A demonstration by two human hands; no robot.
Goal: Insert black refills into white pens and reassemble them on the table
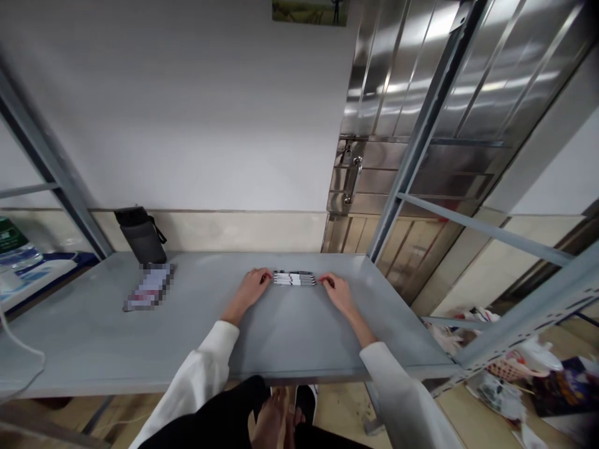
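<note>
My left grip (253, 286), right grip (337, 292): near opposite ends of parallel pens (294, 280) | both curled, holding I cannot tell | grey tabletop (299, 340) below

Count: 1 left hand (253, 286) + 1 right hand (339, 292), 2 total; 2 white sleeves (199, 374); pens (294, 279) at least 4, too small for an exact number; 1 dark pouch (141, 238); 1 pixelated flat item (150, 287); 1 grey tabletop (187, 337); 1 white cable (23, 342); 1 wall picture (309, 11); 1 door handle (354, 179); 1 pink basket (510, 370); clutter (498, 396) at right too jumbled to count
</note>
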